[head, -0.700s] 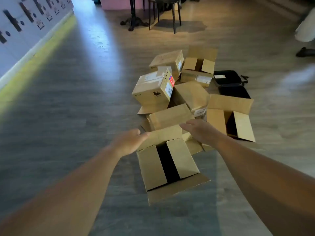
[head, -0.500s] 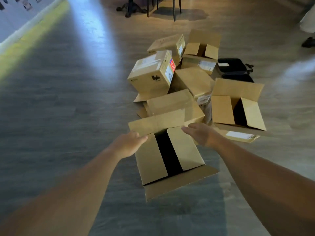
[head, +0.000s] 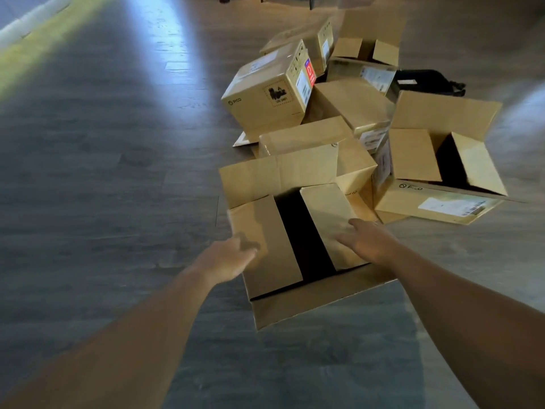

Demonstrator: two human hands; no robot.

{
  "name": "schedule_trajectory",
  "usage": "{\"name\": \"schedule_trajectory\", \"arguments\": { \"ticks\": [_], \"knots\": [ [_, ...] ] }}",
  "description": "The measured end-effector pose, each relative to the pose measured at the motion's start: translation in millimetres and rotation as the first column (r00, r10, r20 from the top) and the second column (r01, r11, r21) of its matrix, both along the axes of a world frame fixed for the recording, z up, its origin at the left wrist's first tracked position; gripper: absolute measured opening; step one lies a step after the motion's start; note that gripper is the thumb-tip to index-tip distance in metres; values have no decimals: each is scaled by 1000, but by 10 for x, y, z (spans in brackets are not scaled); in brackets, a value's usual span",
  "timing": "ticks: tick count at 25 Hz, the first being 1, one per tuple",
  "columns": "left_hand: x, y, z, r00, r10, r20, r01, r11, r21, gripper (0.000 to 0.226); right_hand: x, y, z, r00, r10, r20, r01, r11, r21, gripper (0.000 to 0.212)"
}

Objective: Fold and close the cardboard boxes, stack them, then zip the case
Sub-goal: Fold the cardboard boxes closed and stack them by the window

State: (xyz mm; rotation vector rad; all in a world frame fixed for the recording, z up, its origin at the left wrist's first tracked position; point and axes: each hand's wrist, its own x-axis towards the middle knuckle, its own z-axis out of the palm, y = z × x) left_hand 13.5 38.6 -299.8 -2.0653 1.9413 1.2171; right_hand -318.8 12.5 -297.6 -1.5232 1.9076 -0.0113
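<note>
Head | my left hand [head: 233, 255] and right hand [head: 365, 240] flat, holding nothing, on open box [head: 295, 246] inner flaps | I'd press both level, then fold outer flaps.

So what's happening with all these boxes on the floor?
A person is closing up cardboard boxes. Both hands are on the nearest open box: the left hand at its left inner flap, the right hand flat on the right inner flap. Those two flaps are folded in with a dark gap between them; the long outer flaps still stand open. Another open box sits to the right, and a black case lies behind the pile.
</note>
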Motion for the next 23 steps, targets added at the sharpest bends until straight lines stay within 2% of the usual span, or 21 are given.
{"name": "schedule_trajectory", "arguments": {
  "ticks": [3, 6, 8, 10, 12, 14, 19, 23],
  "knots": [
    [-13, 94, -161, 989, 63, -130, -64, 998, -1, 52, -85, 116, -168, 998, -13, 56, 12, 1000, 16, 71],
    [-29, 113, -236, 969, 102, -226, -110, 994, -26, 44, -82, 178, -265, 1000, 8, -6, -8, 999, -34, 73],
    [-32, 116, -277, 955, 118, -270, -131, 991, -29, 45, -32, 205, -277, 998, 11, -54, -16, 997, -77, 79],
    [12, 122, -288, 942, 149, -301, -169, 985, -42, 61, 56, 235, -258, 991, 62, -121, -74, 992, -102, 73],
    [142, 121, -229, 945, 196, -263, -229, 969, -98, 79, 217, 256, -224, 977, 128, -172, -149, 982, -115, 66],
    [372, 105, -140, 946, 264, -186, -294, 943, -155, 90, 476, 264, -201, 975, 164, -151, -184, 974, -132, 65],
    [1063, 213, 67, 909, 389, -151, -414, 885, -212, 91, 1274, 257, -233, 969, 245, -30, -247, 957, -155, 69],
    [1547, 443, 87, 843, 514, -157, -536, 825, -180, 89, 1815, 226, -276, 938, 346, -14, -342, 920, -190, 45]
  ]
}}
